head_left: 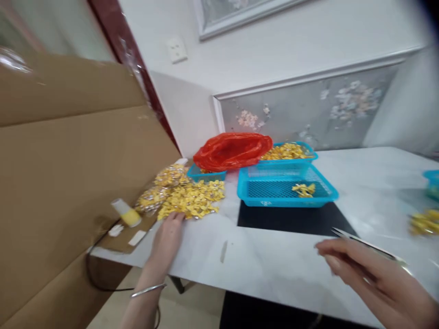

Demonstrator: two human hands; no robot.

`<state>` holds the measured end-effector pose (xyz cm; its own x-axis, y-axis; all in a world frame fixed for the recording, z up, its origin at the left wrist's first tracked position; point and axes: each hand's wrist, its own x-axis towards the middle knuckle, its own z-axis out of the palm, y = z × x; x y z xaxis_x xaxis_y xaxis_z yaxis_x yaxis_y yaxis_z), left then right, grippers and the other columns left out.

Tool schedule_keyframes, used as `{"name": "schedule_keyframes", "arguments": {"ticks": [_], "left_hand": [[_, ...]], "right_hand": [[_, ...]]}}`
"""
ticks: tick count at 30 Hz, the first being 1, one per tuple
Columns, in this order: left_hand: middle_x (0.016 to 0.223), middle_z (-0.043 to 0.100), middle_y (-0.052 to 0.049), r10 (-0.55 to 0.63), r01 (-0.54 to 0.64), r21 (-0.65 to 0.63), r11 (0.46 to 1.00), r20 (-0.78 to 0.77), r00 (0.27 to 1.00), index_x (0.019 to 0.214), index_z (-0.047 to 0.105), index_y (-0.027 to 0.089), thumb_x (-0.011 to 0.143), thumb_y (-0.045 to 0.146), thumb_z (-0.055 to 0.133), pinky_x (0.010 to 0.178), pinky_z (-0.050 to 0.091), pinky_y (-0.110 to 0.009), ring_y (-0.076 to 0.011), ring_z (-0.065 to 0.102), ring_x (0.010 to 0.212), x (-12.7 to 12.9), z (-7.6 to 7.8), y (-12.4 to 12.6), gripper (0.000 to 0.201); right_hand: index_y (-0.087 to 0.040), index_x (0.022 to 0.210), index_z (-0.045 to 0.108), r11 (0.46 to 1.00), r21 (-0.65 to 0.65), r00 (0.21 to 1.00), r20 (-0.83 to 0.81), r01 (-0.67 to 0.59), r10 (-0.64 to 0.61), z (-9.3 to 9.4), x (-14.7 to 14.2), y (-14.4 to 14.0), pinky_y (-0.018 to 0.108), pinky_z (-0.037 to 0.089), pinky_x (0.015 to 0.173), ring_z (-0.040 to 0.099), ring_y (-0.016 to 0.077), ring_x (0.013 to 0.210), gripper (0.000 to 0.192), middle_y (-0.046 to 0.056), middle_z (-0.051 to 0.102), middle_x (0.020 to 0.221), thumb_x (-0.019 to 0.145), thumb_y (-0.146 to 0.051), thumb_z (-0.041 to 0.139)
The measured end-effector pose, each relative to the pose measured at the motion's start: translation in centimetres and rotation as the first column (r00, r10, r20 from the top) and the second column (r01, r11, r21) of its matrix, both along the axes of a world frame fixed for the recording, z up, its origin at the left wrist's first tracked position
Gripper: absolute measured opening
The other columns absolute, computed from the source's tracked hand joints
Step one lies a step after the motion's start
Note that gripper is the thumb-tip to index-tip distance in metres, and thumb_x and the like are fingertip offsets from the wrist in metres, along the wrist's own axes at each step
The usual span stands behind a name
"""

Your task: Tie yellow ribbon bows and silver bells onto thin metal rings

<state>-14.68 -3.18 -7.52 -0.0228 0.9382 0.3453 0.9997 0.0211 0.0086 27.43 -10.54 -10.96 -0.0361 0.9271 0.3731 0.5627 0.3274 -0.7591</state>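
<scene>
- Fingers (176, 218) of my left hand (168, 240) lie flat and loosely apart, tips touching the near edge of the yellow pieces pile (190, 198) on the white table (274, 265)
- My right hand (373, 278) is pinched shut on thin metal tweezers (363, 244), tips pointing left above the table
- I see a blue basket (286, 187) behind, a few yellow pieces inside
- Red plastic bag (233, 150) lies over a farther basket
- Cardboard box (68, 173) stands at my left, just beside the pile
</scene>
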Motion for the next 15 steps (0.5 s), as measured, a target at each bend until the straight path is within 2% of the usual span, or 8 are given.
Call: {"name": "schedule_keyframes", "arguments": {"ticks": [2,4,5,7,9,12,15], "left_hand": [[0.118,0.066,-0.009,-0.011,0.011,0.037,0.999,0.011,1.000,0.116,0.062,0.017,0.093,0.027,0.061,0.083,0.056,-0.045,-0.0238,0.067,0.099,0.0,0.3,0.5,0.026],[0.110,0.070,-0.009,-0.030,0.027,0.085,0.996,0.033,0.999,0.106,0.065,0.014,0.094,0.019,0.055,0.086,0.055,-0.047,-0.0242,0.068,0.097,0.1,0.8,0.8,0.016],[0.107,0.072,-0.009,-0.045,0.039,0.118,0.992,0.050,0.998,0.101,0.066,0.015,0.093,0.013,0.049,0.090,0.053,-0.049,-0.0271,0.068,0.099,0.4,1.1,0.8,0.018],[0.104,0.075,-0.007,-0.071,0.054,0.191,0.980,0.086,0.994,0.093,0.067,0.018,0.088,0.017,0.051,0.098,0.049,-0.049,-0.0296,0.067,0.104,1.4,1.8,0.3,0.017],[0.103,0.077,-0.003,-0.078,0.040,0.259,0.965,0.138,0.987,0.091,0.068,0.022,0.087,0.026,0.052,0.097,0.051,-0.046,-0.0284,0.069,0.101,2.9,2.4,-0.8,0.017],[0.099,0.080,0.003,-0.112,0.045,0.280,0.959,0.231,0.966,0.094,0.072,0.028,0.085,0.039,0.057,0.083,0.057,-0.035,-0.0232,0.073,0.090,5.6,3.1,-3.2,0.020],[0.093,0.081,0.000,-0.207,0.123,0.248,0.961,0.345,0.915,0.092,0.074,0.026,0.083,0.046,0.059,0.080,0.058,-0.030,-0.0221,0.075,0.084,7.9,3.2,-5.0,0.026]], "right_hand": [[-0.027,0.097,0.069,1.000,-0.010,0.999,0.031,-0.013,0.013,1.5,0.6,0.2,0.027,0.054,0.065,0.065,0.0192,0.073,0.023,0.004,0.071,0.088,0.091,-0.045,0.055],[-0.026,0.095,0.068,0.999,-0.040,0.997,0.073,0.014,-0.011,2.5,1.4,0.5,0.029,0.052,0.061,0.064,0.0191,0.071,0.023,0.004,0.070,0.085,0.094,-0.041,0.052],[-0.025,0.094,0.068,0.998,-0.059,0.994,0.105,0.013,-0.006,2.8,1.9,0.6,0.030,0.051,0.061,0.063,0.0194,0.071,0.023,0.004,0.069,0.085,0.095,-0.039,0.049],[-0.025,0.091,0.068,0.996,-0.091,0.987,0.159,-0.003,0.018,2.9,2.7,0.6,0.031,0.050,0.061,0.063,0.0202,0.074,0.024,0.005,0.069,0.087,0.097,-0.035,0.047],[-0.025,0.091,0.069,0.990,-0.119,0.973,0.206,-0.077,0.100,2.8,3.1,0.3,0.033,0.051,0.069,0.064,0.0214,0.081,0.023,0.005,0.068,0.092,0.096,-0.032,0.047],[-0.027,0.094,0.071,0.949,-0.178,0.920,0.255,-0.259,0.299,2.6,2.6,-0.3,0.035,0.051,0.082,0.063,0.0219,0.094,0.020,0.006,0.065,0.103,0.093,-0.020,0.052],[-0.026,0.087,0.071,0.907,-0.230,0.874,0.265,-0.352,0.407,2.3,1.4,-0.8,0.034,0.050,0.083,0.061,0.0216,0.097,0.021,0.005,0.062,0.104,0.089,-0.013,0.054]]}}
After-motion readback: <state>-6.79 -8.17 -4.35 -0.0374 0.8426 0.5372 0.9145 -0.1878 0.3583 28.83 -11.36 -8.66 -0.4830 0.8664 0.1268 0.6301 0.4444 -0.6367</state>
